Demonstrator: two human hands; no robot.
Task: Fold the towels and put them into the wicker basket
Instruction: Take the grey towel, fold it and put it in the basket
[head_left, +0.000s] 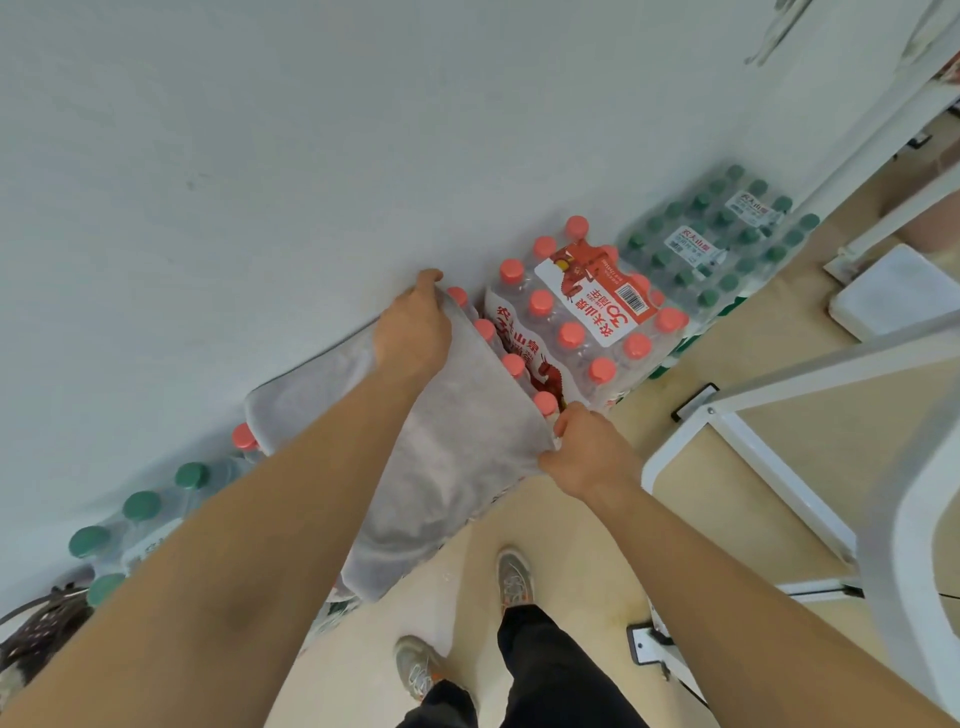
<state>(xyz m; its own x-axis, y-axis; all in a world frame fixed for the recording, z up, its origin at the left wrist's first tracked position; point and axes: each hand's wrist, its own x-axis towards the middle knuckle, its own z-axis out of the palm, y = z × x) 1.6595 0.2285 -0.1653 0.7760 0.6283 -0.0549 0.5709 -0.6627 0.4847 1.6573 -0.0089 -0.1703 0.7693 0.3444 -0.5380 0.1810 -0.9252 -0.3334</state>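
left hand (415, 327), frame centre: fingers curled over far corner of grey towel (457, 447) | right hand (584, 449): pinches near corner | towel spread across bottle packs (587, 322), likely a makeshift folding surface

Black trousers (545, 670) are worn w/ grey lace-up trainers (514, 577); orange accents are noted on them. Forearms (234, 545), left hand (413, 325) & right hand (587, 452) are left bare.

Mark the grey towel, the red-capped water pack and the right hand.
grey towel (457, 447): head view, flat middle of the cloth.
red-capped water pack (587, 301): head view, white-and-red label on top.
right hand (587, 452): head view, back of the hand.
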